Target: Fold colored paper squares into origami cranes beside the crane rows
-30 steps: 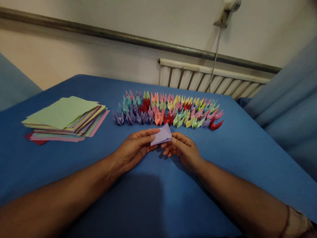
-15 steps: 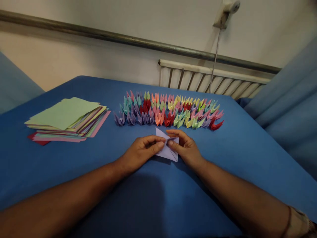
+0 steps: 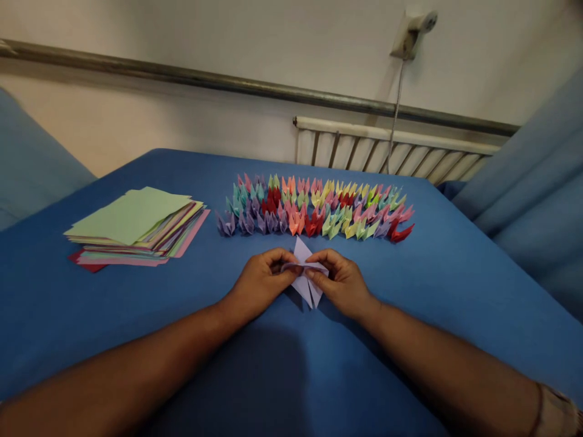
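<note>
A partly folded lilac paper piece point(image 3: 306, 276) lies on the blue tablecloth point(image 3: 432, 285) between my two hands. My left hand point(image 3: 263, 281) pinches its left side with curled fingers. From the right, my right hand point(image 3: 342, 281) pinches the same piece, fingertips meeting the left hand's over the fold. Just beyond the hands, several small folded paper figures point(image 3: 314, 207) in many colours stand in rows.
A stack of coloured square paper sheets point(image 3: 139, 226), pale green on top, lies at the left of the table. Behind the table runs a wall with a metal rail point(image 3: 255, 88) and a slatted frame point(image 3: 392, 149). Blue fabric point(image 3: 537, 182) hangs at the right.
The lilac piece went from held up in the air to pressed down on the cloth. Both hands closed in over it and it now looks narrower.
</note>
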`<action>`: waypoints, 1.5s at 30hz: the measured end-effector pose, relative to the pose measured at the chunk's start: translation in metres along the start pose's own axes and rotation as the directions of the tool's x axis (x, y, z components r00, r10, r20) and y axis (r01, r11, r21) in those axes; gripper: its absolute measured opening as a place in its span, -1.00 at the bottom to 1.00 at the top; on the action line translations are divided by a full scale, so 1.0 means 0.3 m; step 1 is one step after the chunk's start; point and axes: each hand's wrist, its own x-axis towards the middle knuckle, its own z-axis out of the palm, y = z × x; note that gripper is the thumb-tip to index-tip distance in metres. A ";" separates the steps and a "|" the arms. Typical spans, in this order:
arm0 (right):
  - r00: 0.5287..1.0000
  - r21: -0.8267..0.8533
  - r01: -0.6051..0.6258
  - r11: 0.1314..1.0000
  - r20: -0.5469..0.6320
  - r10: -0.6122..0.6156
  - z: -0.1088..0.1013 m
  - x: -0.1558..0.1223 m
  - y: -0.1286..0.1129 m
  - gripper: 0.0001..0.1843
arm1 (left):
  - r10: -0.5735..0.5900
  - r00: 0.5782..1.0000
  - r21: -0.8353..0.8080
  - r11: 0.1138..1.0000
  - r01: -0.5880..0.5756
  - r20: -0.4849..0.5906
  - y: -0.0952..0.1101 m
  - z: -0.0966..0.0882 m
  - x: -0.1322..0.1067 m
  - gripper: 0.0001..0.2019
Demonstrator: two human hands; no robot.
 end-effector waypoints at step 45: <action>0.979 0.165 -0.200 0.966 0.079 0.189 0.039 -0.012 -0.034 -0.57 | 0.001 0.997 -0.073 0.997 -0.007 -0.081 0.043 0.023 -0.036 -0.73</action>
